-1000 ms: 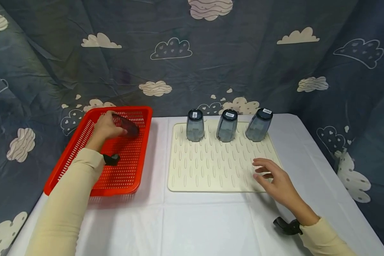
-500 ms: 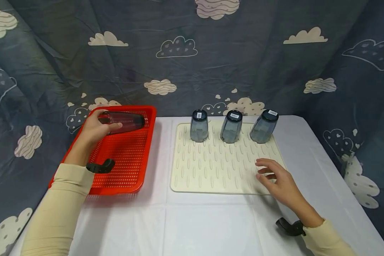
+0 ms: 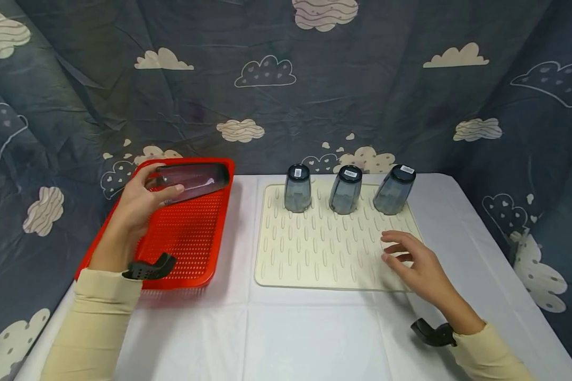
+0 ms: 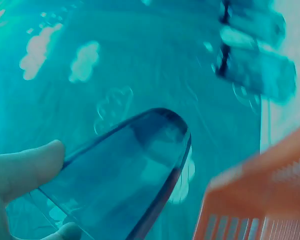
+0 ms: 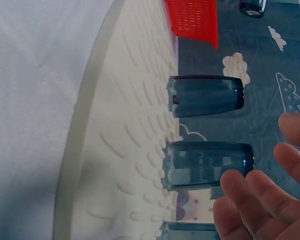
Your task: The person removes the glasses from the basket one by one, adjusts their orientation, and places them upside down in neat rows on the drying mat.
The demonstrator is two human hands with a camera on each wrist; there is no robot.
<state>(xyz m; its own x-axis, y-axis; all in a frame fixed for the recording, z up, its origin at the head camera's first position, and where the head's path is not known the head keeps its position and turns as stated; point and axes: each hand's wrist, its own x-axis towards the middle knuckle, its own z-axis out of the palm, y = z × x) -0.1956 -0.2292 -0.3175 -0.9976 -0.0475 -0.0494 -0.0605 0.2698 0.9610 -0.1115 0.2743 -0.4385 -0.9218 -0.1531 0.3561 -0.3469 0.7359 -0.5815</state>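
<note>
My left hand (image 3: 140,198) grips a dark tinted drinking glass (image 3: 197,179) near its rim end, fingers behind and thumb in front. The glass lies sideways over the red basket (image 3: 213,254), its dark base pointing right. In the left wrist view the thumb (image 4: 32,167) presses the side of the glass (image 4: 125,175). My right hand (image 3: 417,267) hovers over the front right corner of the cream ridged mat (image 3: 305,254), fingers loosely bent and holding nothing. Three similar glasses stand upside down along the mat's back: a left one (image 3: 297,189), a middle one (image 3: 346,190) and a right one (image 3: 394,190).
A white cloth (image 3: 310,333) covers the table under basket and mat. Behind hangs a dark curtain (image 3: 352,95) with a cloud print, close to the table's back edge. The basket's raised wall (image 4: 240,190) rises beside the held glass in the left wrist view.
My left hand has lifted the glass from inside the basket and turned it nearly level, base to the right. The right hand has barely moved.
</note>
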